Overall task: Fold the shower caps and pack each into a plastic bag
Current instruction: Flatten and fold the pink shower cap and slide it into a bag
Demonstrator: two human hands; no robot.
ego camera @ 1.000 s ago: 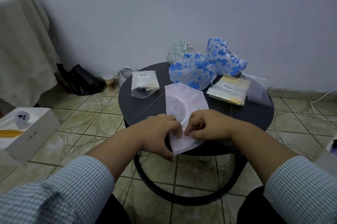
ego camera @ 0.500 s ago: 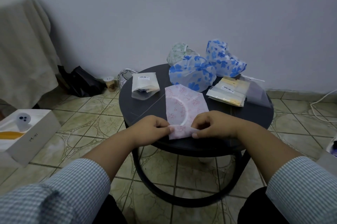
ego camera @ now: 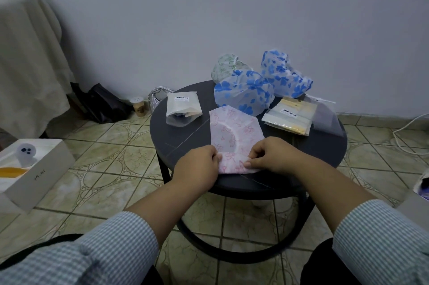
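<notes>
Here we fold the pink cap (ego camera: 234, 132) on the near half of the round table (ego camera: 183, 131): a second ago its lower end hung past the table's front edge under our hands, and now that end is turned up onto the top, so the cap lies shorter, wholly on the table, with a crease along its near side. Our left hand (ego camera: 197, 164) pinches the cap's lower left corner with curled fingers, and our right hand (ego camera: 271, 155) pinches the lower right edge, thumb pressed on the fold. We judge this fold nearly set; the cap likely needs another fold or two before it fits a bag, and none is in hand yet. Behind it sit two blue-flowered caps (ego camera: 243, 92) and a green-patterned one (ego camera: 226, 67), all unfolded, so most of the work appears to remain. To the left lies a white packet (ego camera: 182, 107) with a barcode label, to the right a stack of bags (ego camera: 290, 115) with another barcode; neither label's print is legible to us. On the floor at left, a white box (ego camera: 39, 178) carries a short dark marking on its side that we cannot read.
</notes>
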